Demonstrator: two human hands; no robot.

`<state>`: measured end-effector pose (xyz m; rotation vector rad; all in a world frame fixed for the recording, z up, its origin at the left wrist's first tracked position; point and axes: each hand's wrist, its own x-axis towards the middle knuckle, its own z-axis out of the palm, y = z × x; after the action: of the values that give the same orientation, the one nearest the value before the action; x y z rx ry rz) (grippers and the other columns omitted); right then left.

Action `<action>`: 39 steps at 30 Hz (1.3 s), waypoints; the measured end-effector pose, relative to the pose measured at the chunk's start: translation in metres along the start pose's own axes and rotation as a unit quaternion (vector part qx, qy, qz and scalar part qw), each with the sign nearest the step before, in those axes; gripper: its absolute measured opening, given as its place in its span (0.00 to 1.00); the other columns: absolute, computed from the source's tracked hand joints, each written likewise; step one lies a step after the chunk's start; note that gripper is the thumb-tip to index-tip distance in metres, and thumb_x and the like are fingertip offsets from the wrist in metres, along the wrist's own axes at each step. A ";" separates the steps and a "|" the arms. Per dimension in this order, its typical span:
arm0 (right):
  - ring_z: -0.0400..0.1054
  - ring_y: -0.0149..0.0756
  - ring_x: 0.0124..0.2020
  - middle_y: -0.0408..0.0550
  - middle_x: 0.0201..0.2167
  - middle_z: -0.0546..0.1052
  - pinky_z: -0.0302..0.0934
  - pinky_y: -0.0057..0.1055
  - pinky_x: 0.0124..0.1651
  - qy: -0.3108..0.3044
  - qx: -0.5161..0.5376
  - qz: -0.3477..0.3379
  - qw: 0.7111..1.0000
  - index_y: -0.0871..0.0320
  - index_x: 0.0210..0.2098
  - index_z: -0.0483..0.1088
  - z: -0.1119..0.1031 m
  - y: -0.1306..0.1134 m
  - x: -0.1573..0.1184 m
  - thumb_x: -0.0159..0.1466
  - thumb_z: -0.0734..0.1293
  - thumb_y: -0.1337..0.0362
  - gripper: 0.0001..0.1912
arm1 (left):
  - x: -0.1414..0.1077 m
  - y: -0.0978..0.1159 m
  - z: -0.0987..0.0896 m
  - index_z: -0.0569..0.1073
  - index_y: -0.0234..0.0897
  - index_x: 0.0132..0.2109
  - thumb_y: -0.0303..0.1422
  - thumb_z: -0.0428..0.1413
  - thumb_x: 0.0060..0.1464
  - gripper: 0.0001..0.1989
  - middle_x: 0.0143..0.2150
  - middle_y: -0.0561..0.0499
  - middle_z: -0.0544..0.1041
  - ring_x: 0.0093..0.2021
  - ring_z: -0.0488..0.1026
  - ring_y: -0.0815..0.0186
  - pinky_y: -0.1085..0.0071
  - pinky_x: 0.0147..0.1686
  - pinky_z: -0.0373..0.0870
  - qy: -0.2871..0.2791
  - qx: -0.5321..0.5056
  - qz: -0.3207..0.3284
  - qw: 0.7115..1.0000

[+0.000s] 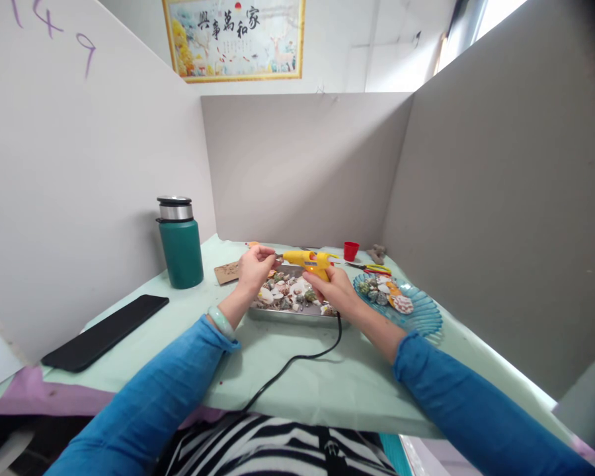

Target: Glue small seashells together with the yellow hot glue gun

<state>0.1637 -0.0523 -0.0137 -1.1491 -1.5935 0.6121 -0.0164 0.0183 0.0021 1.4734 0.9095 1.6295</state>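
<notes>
Glue gun of bright yellow plastic [297, 256], held above the shallow metal tray [297, 316] of mixed seashells [288, 289], lies sideways, nozzle toward the left hand [254, 268]. The right hand [338, 289] is wrapped round its handle. The left fingertips, nearer the nozzle, pinch a small brownish piece [279, 258] just beside the tip. That piece is too small to identify; whether it touches the nozzle I cannot tell. The right palm hides most of the handle.

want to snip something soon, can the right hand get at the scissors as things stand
Probably not right away: the right hand is holding the yellow glue gun. Once freed, it looks able to, as the scissors lie just beyond it with nothing seen covering them.
</notes>
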 end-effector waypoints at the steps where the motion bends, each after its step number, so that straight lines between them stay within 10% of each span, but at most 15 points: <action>1: 0.58 0.29 0.16 0.39 0.12 0.65 0.53 0.27 0.22 0.000 0.003 0.000 1.000 0.57 0.22 0.64 0.000 0.000 0.000 0.57 0.65 0.49 0.19 | 0.000 0.000 0.000 0.70 0.33 0.33 0.27 0.57 0.43 0.07 0.26 0.50 0.76 0.28 0.77 0.63 0.68 0.31 0.74 -0.001 0.000 -0.001 1.000; 39: 0.56 0.29 0.14 0.38 0.12 0.63 0.51 0.28 0.20 -0.004 0.042 0.019 0.999 0.56 0.23 0.63 0.002 -0.011 -0.003 0.54 0.67 0.50 0.16 | 0.001 -0.001 -0.001 0.70 0.34 0.32 0.28 0.58 0.42 0.07 0.24 0.53 0.74 0.24 0.73 0.68 0.72 0.29 0.72 0.006 0.012 0.007 1.000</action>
<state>0.1576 -0.0588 -0.0069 -1.1165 -1.5404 0.7025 -0.0176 0.0195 0.0021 1.4909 0.9291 1.6441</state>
